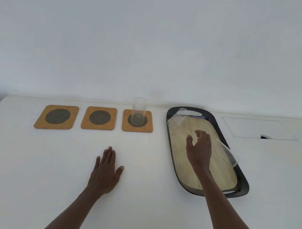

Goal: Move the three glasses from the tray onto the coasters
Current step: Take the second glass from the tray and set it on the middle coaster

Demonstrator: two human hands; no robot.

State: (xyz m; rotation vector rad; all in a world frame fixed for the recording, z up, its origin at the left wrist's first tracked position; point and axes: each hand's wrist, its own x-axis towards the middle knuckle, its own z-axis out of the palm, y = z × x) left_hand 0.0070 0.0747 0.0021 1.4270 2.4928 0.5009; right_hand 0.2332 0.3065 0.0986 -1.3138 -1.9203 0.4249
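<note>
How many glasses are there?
3. One glass stands on the right coaster. Two lie on the tray: one at its far end, one by the right hand.

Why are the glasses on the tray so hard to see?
Head view: the two glasses on the tray are clear and appear smeared, near the open right hand; soft, even light casts faint shadows; the glass on the coaster looks sharp.

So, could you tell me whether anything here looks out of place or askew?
Yes: both glasses left on the tray look tilted rather than upright, the far glass and the near glass. The glass on the right coaster stands upright.
</note>
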